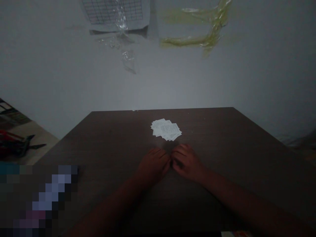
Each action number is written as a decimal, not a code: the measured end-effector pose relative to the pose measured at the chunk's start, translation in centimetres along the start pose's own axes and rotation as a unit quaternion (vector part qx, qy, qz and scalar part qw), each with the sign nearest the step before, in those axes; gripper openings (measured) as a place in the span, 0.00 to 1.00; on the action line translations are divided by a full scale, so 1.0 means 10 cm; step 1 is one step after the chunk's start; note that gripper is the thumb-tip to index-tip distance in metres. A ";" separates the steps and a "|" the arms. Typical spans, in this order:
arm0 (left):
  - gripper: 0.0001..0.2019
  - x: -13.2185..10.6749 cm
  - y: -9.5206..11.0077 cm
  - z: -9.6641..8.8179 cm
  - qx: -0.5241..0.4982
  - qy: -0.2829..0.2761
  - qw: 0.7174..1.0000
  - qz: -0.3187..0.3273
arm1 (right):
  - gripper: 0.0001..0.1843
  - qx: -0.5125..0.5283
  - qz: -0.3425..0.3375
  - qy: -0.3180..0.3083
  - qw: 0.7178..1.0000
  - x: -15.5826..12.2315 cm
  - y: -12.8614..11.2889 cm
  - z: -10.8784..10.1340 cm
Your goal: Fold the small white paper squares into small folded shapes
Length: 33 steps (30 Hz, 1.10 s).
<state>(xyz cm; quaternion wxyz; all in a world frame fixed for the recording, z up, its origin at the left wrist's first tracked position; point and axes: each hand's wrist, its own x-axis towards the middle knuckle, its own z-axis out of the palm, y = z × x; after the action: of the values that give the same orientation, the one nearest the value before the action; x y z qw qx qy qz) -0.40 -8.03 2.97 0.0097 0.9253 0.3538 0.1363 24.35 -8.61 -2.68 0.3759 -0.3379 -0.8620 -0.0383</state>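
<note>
My left hand (155, 163) and right hand (187, 162) are loosely curled, nearly meeting, just on the near side of the papers (166, 129); I can't tell whether they hold anything. The papers overlap in a loose pile on the dark wooden table (111, 138). Beyond the papers stands a pale wall (209, 79), with a gridded sheet (103, 13) above and left of them, yellow tape (212, 38) above and right.

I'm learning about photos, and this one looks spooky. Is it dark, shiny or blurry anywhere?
In the head view, light is dim: the left hand and right hand look much darker than the white papers, whose print is too faint to read; in that head view, clear tape glints; at the head view's lower left, big square blocks hide details.
</note>
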 end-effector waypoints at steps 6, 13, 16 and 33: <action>0.12 0.00 0.02 0.00 -0.007 0.008 1.000 -0.003 | 0.12 -0.005 -0.007 0.001 1.000 0.03 0.01 0.03; 0.14 0.00 -0.03 0.05 -0.026 -0.007 1.000 0.006 | 0.11 -0.018 0.017 0.020 0.999 0.04 -0.02 0.04; 0.16 -0.02 -0.04 0.06 -0.017 -0.003 1.000 0.010 | 0.11 -0.027 0.018 0.032 0.999 0.05 0.00 0.05; 0.07 0.01 -0.14 0.13 0.034 0.015 0.999 0.015 | 0.11 0.022 0.002 -0.006 1.000 -0.07 0.22 -0.05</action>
<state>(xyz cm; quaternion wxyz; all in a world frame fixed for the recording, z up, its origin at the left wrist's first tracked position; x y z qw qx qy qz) -0.97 -6.83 1.60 -0.0291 0.9282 0.3444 0.1378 26.40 -7.44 -3.19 0.3778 -0.3312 -0.8645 -0.0168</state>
